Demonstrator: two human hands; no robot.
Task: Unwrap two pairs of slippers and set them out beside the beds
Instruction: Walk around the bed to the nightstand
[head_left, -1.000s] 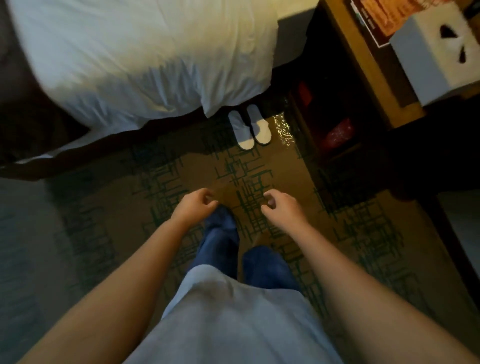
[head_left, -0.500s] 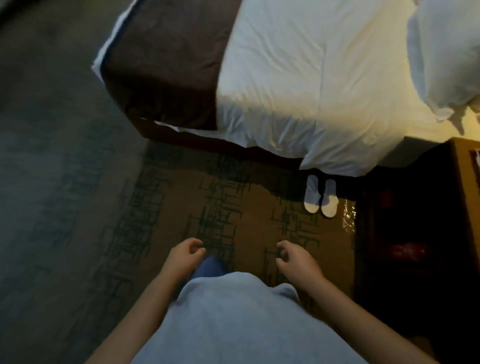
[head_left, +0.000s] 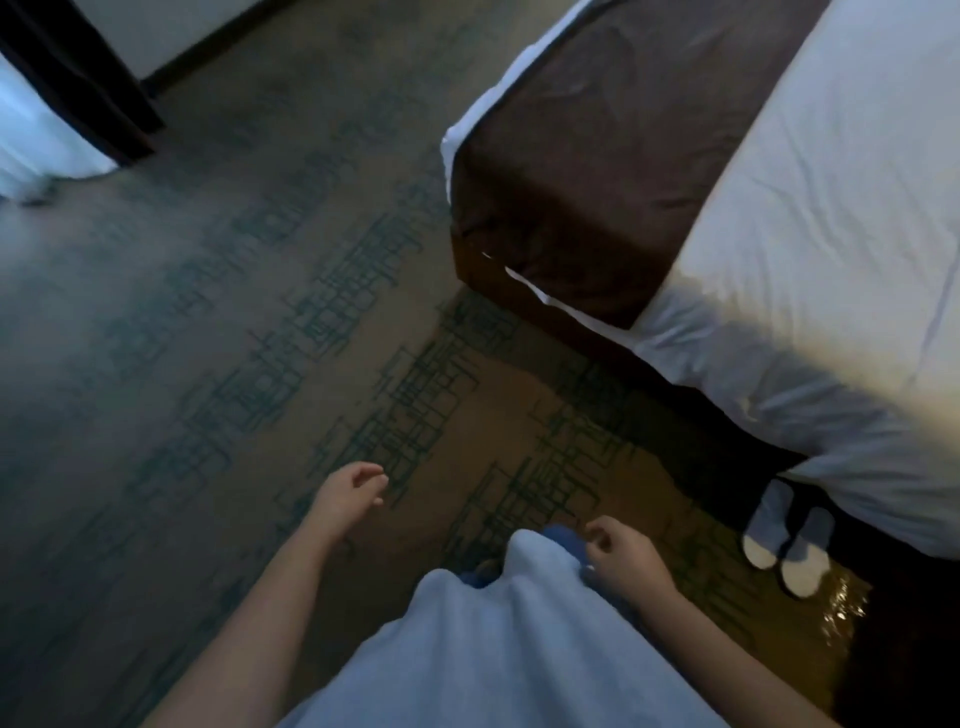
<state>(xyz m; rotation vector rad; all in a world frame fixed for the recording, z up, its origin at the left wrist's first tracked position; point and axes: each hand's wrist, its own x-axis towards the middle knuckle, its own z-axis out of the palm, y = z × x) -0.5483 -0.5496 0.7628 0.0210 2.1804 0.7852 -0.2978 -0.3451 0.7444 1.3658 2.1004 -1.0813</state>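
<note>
Slippers paired beside bed; both hands loosely curled, empty.

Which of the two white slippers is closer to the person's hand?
The slipper on the left of the pair. It lies nearer the right hand; the other slipper sits beyond it, closer to the shiny wrapper.

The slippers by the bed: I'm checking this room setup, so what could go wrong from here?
1. The slippers sit half under the overhanging white bedding, in shadow, so a guest might miss them.
2. The shiny wrapper lying on the carpet beside them could get left behind.
3. Both hands look empty, so the second pair may get forgotten.
</note>
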